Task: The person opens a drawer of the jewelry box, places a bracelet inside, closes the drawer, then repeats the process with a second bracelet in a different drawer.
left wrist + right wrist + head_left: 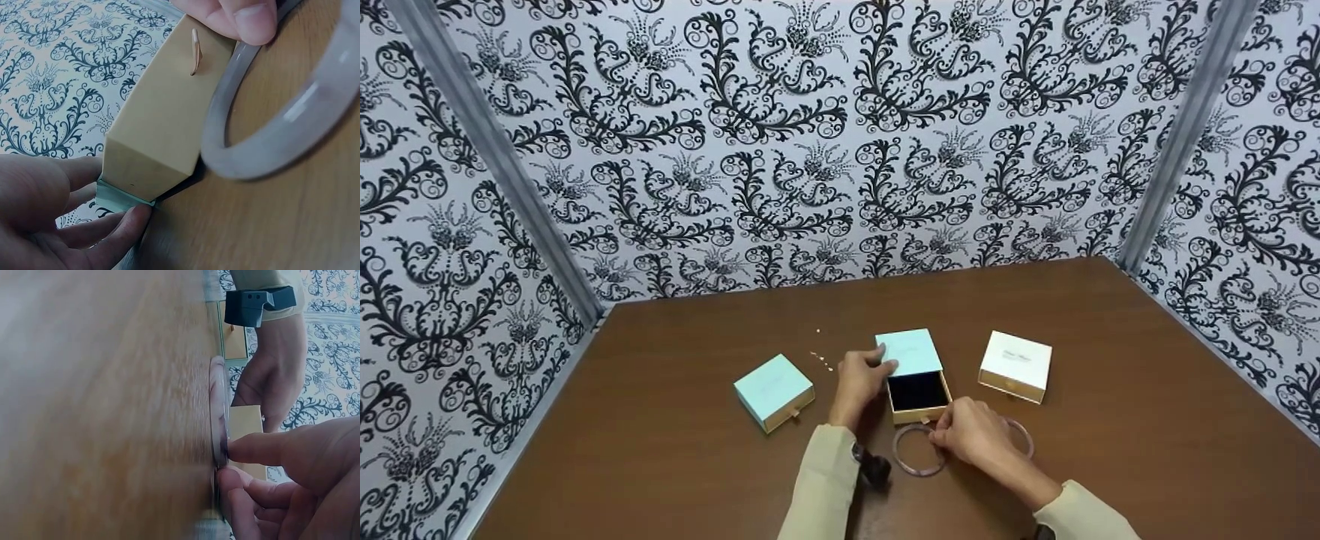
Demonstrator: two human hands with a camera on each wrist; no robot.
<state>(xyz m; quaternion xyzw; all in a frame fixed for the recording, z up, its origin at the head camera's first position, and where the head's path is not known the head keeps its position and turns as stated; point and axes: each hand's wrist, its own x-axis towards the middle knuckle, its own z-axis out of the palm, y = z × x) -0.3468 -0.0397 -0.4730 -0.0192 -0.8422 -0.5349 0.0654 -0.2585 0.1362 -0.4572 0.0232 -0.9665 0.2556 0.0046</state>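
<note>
A mint-green jewelry box stands mid-table with its gold drawer pulled partly out toward me, showing a black-lined inside. My left hand holds the box's sleeve from the left side, thumb on the top. In front of the drawer lies a pale, marbled bangle, which also looms large in the left wrist view. My right hand pinches that ring's right edge between thumb and fingers. Partly hidden behind the right hand is a second bangle.
Another mint-green box sits to the left, closed, with a small pull tab. A closed white box stands to the right. Several tiny shiny pieces lie behind the left hand. Patterned panels border the brown table.
</note>
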